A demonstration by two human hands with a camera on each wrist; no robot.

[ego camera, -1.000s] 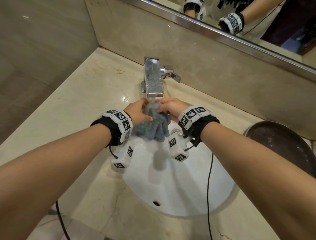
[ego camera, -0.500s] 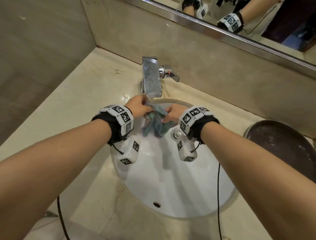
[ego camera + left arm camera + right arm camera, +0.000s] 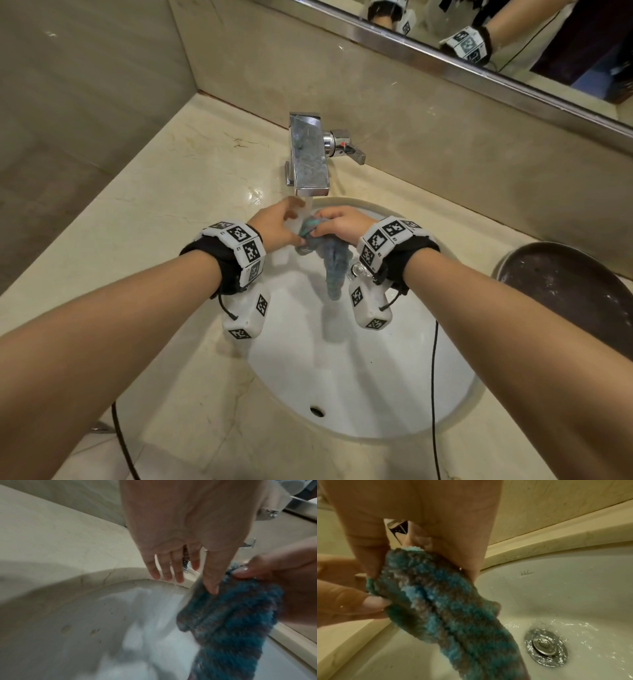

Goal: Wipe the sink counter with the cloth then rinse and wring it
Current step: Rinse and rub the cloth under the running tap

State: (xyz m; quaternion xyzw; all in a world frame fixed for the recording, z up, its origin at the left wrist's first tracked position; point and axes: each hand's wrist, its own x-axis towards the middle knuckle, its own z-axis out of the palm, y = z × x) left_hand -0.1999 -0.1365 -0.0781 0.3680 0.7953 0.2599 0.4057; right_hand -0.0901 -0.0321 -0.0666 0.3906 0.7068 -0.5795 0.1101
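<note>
A wet blue-and-grey cloth point(image 3: 331, 263) hangs lengthwise over the white sink basin point(image 3: 359, 370), just below the running faucet point(image 3: 308, 161). My right hand point(image 3: 339, 222) pinches its bunched top end; the right wrist view shows thumb and fingers of this hand point(image 3: 419, 513) curled round the cloth point(image 3: 440, 601). My left hand point(image 3: 284, 222) is beside it to the left, fingers straight under the water stream point(image 3: 306, 205). In the left wrist view, only the thumb of the left hand point(image 3: 188, 534) touches the cloth point(image 3: 231, 622).
The beige marble counter point(image 3: 171, 233) wraps the basin, with walls at left and back. The faucet lever point(image 3: 346, 145) points right. A dark round bowl point(image 3: 565, 291) stands at the right. Water runs round the metal drain point(image 3: 545, 647). A mirror point(image 3: 513, 34) hangs above.
Both hands gripped the bunched cloth before. Now my left hand has let go and straightened its fingers, and the cloth hangs long from my right hand.
</note>
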